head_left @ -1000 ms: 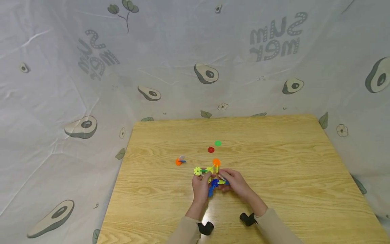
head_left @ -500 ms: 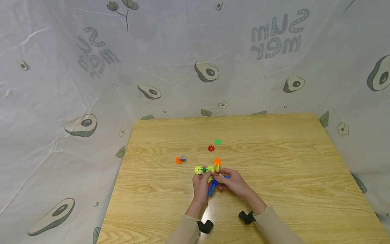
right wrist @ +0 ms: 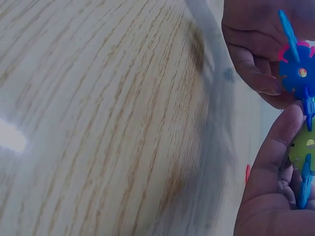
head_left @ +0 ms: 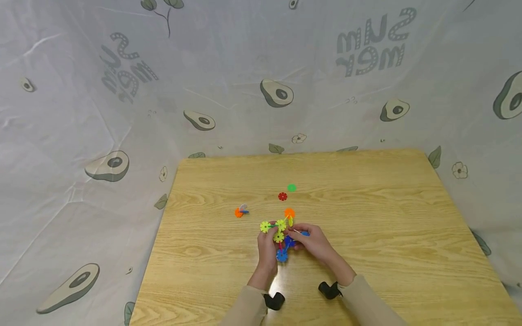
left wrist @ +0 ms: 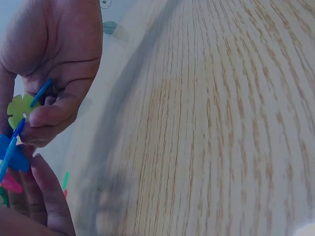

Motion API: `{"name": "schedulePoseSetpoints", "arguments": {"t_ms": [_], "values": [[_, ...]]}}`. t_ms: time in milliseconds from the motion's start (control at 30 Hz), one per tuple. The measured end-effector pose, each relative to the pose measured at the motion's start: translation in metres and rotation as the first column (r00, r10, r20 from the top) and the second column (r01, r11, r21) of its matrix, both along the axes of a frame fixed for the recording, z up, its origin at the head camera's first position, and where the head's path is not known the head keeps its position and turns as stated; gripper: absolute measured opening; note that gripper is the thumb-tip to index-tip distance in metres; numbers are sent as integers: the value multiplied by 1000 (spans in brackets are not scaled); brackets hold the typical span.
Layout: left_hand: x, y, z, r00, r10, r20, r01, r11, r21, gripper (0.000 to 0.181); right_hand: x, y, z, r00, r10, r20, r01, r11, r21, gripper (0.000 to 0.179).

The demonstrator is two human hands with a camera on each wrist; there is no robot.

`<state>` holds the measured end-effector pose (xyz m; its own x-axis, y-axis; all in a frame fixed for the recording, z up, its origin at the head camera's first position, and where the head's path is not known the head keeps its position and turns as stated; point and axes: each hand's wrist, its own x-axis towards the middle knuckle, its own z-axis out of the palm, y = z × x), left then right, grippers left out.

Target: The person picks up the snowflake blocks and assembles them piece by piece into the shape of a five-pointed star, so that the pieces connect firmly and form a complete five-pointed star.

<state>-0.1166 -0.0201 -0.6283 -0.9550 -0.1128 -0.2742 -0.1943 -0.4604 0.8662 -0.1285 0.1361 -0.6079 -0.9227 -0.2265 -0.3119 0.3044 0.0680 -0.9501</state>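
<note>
Linked discs (head_left: 279,237), yellow, blue, orange and pink, sit between a person's hands, the wooden surface (head_left: 367,194) spreading around them. Left of the linked discs I see the left hand (head_left: 267,251), fingers curled in to hold them; on their right, the right hand (head_left: 316,241) pinches their blue-and-yellow end, fingers nearly closed. Left of the linked discs and a little beyond lies a small orange-and-blue cluster (head_left: 239,213); straight beyond, a red disc (head_left: 282,196), then a green disc (head_left: 291,187).

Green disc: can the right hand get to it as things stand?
Probably yes, if it lets go: the right hand is holding the linked discs, but nothing covers the green disc and no loose piece seems to lie between hand and disc.
</note>
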Motion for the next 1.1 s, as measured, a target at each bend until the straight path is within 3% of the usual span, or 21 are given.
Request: {"name": "schedulePoseSetpoints", "arguments": {"t_ms": [367,500,600,733,833,900,967,1100], "values": [[1,-7,1,998,-58,-34,59,998,25,30,-2,3,4,999,-43,28,42,999,32,38],[1,-14,-2,992,-120,-43,122,992,37,28,-4,6,5,999,-38,29,37,998,41,41],[-2,-21,-2,979,-199,-48,200,980,17,29,-6,9,7,1000,-23,17,22,997,72,41],[-7,-31,0,948,-315,-50,312,948,-59,30,-9,12,8,1000,19,11,-20,995,102,42],[-10,-36,2,931,-362,-50,354,926,-130,30,-11,14,9,999,51,11,-51,993,102,46],[-10,-36,3,930,-362,-53,350,922,-164,29,-11,15,9,998,55,16,-56,995,82,48],[-9,-35,3,939,-341,-54,329,932,-152,29,-11,17,8,999,47,24,-49,997,63,52],[-6,-30,2,954,-296,-42,293,954,-70,25,-11,20,6,1000,13,20,-13,1000,1,58]]}}
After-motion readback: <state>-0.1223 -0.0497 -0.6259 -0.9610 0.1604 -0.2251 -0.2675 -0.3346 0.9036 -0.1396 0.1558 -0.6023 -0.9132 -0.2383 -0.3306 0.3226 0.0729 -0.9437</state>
